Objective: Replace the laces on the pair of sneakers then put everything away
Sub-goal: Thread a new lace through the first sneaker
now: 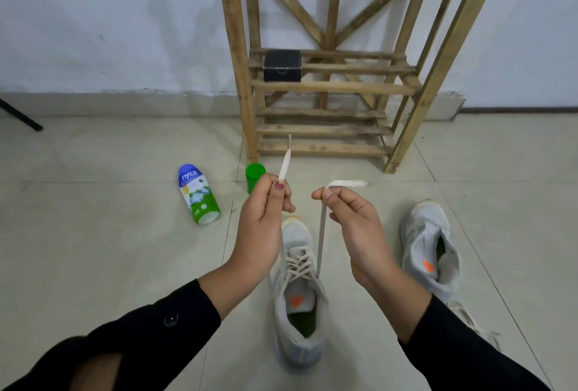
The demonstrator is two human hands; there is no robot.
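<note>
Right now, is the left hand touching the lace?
Touching. The head view shows the left hand pinching the lace between thumb and fingers, with the lace tip sticking up above them.

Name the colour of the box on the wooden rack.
Black; the box shows best in the head view.

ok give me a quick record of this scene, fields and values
left hand: pinches one end of the lace
right hand: pinches its other end
laced sneaker: on floor, between the arms
second sneaker: on floor, to its right
bottle: lying on floor, left
green cap: upright by rack leg
box: on a rack shelf
</note>
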